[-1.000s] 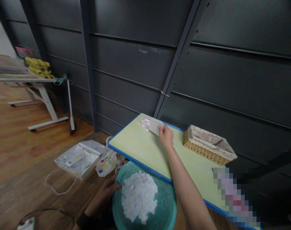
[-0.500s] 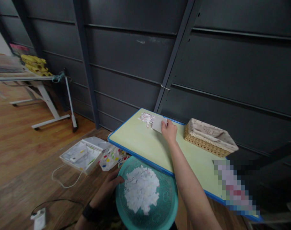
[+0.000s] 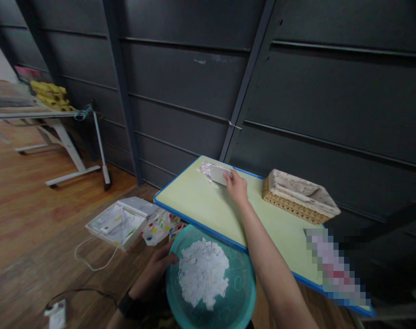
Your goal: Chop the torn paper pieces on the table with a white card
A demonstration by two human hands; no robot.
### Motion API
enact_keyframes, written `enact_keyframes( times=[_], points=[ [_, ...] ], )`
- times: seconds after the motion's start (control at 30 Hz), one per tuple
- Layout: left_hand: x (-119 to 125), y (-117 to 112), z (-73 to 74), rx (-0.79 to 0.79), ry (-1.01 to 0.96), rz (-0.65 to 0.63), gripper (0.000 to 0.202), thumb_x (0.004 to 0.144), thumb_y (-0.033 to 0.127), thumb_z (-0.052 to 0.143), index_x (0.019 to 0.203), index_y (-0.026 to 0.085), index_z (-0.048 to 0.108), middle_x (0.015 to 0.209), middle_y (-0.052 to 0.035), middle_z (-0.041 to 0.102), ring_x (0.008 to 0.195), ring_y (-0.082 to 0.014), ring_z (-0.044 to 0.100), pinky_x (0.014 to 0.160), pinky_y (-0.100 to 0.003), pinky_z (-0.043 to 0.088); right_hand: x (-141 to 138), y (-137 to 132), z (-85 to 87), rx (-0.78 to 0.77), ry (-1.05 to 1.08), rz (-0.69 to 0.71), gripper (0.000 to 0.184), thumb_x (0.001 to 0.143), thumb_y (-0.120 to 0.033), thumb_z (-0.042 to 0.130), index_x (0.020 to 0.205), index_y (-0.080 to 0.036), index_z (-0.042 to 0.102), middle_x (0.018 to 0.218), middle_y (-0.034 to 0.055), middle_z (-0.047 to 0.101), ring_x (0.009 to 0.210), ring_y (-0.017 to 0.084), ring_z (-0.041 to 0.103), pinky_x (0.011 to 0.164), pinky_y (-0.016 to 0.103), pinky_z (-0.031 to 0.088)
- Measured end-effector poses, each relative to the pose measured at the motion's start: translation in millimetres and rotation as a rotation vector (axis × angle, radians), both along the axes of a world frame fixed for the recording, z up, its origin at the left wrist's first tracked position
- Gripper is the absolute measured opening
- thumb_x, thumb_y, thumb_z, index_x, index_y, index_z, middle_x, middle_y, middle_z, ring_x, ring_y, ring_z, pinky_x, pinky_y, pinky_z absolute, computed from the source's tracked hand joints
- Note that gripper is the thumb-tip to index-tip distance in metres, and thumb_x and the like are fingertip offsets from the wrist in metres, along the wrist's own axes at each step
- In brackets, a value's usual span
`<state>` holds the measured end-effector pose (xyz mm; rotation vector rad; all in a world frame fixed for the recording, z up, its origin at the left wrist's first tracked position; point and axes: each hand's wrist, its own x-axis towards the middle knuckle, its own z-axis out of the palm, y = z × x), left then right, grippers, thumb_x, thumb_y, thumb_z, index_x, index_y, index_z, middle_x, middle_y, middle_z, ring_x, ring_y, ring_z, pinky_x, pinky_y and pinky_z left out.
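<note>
Right hand (image 3: 237, 187) is clamped on a card (image 3: 218, 174) at the far corner of the table (image 3: 201, 205), edge against the scraps (image 3: 205, 168). Left hand (image 3: 158, 265) grips the basket (image 3: 249, 287) rim, just below the table's near edge. I'd press the card edge flat, at a low angle.

Can't read the mosaic patch (image 3: 334, 269) on the counter (image 3: 201, 201) at its near right end — pixelated. Teal basin (image 3: 242, 278) clipped by bottom edge. Left hand (image 3: 158, 269) partly behind basin rim, grip unclear. White card (image 3: 217, 174) near edge covered by pinching right hand (image 3: 237, 187); paper scraps (image 3: 204, 167) mostly behind card — too small to tell. White device (image 3: 55, 315) bottom left blurred.
</note>
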<state>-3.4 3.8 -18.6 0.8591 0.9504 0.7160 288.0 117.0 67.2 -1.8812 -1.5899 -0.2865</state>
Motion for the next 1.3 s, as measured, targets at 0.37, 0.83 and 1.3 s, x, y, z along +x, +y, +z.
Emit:
enact_keyframes(
  times=[0.37, 0.83, 1.3],
  points=[
    [4.4, -3.5, 12.3, -0.016, 0.002, 0.045, 0.049, 0.057, 0.021, 0.067, 0.106, 0.018, 0.070, 0.093, -0.0056, 0.077, 0.096, -0.0299, 0.064, 0.082, -0.037, 0.046, 1.9, -13.1, 14.3, -0.042, -0.086, -0.289, 0.034, 0.091, -0.032, 0.041, 0.113, -0.014, 0.061, 0.083, 0.0121, 0.068, 0.071, 0.020, 0.059, 0.062, 0.027, 0.030],
    [2.9, -3.5, 9.5, -0.015, 0.017, 0.038, 0.049, 0.057, 0.023, 0.068, 0.106, 0.018, 0.071, 0.092, -0.0061, 0.077, 0.094, -0.0306, 0.064, 0.082, -0.039, 0.046, 9.6, -13.7, 18.5, 0.005, 0.036, -0.283, 0.033, 0.087, -0.033, 0.043, 0.104, -0.014, 0.064, 0.087, 0.0128, 0.068, 0.077, 0.021, 0.059, 0.065, 0.027, 0.033],
    [2.6, -2.8, 4.0, -0.033, -0.009, 0.038, 0.045, 0.058, 0.021, 0.069, 0.102, 0.017, 0.072, 0.095, -0.0071, 0.077, 0.092, -0.0289, 0.065, 0.078, -0.036, 0.048, 20.9, -16.9, 25.7, 0.024, 0.192, -0.223, 0.032, 0.081, -0.032, 0.048, 0.096, -0.014, 0.069, 0.091, 0.0128, 0.070, 0.079, 0.023, 0.060, 0.068, 0.028, 0.038]
  ],
)
